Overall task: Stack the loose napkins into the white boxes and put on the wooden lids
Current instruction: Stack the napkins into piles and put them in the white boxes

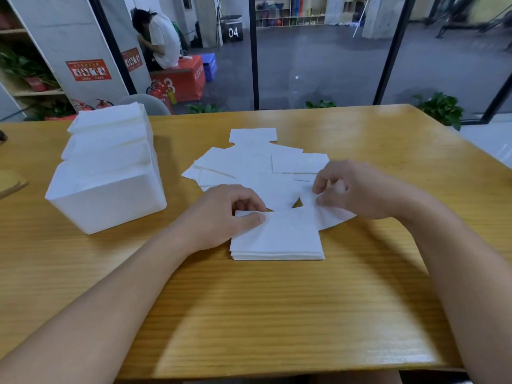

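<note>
The single head-worn camera is looking forward and down, close over the wooden table (pixel 277 314), taking in the room beyond.

Seated person (pixel 163 40), red box (pixel 184 80), potted plant (pixel 440 108), possibly extinguishers (pixel 159 91).

Gym or fitness studio with work corner, seen from wooden table (pixel 277 314). Beyond table, black-framed glass partition (pixel 253 51) is seen; behind it, dark rubber-like floor. Red plyo box (pixel 182 81) marked "3" is placed left of partition post, seated person (pixel 160 37) on it. Black box (pixel 232 29) marked "04" farther back. Cubby shelving (pixel 291 9) with balls is set against rear wall. Fire extinguishers (pixel 159 92) and potted plants (pixel 440 109) are ranged just past table's far edge.
</note>
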Tool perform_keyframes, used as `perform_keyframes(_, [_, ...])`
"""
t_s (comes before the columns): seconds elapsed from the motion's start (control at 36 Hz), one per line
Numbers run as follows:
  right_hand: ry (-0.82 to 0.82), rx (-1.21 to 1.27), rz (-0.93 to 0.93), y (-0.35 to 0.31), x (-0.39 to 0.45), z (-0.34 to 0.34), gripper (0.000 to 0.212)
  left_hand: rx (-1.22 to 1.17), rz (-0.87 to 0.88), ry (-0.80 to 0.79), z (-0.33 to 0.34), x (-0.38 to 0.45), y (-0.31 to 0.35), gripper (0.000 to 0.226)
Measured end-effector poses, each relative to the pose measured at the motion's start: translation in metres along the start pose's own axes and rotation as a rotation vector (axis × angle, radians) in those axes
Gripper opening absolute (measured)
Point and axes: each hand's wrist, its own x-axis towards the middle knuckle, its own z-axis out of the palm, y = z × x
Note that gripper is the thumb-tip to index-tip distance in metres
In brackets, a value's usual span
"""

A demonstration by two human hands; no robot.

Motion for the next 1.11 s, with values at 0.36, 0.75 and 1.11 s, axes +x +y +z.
perform_keyframes(0.36, [0.301,0.688,-0.169,-0.025,-0.008,-0.011,0.007,0.076,0.032,0.036,0.003,0.000,0.005,0.019])
perform_keyframes(0.75, [0.042,0.629,-0.199,-0.055,-0.005,0.024,0.013,-0.331,0.067,0.159,0.002,0.000,0.029,0.020])
perform_keyframes(1.11, [-0.075,0.675,0.017,-0.042,-0.009,0.011,0.033,-0.243,-0.064,-0.083,-0.025,-0.006,0.016,0.043])
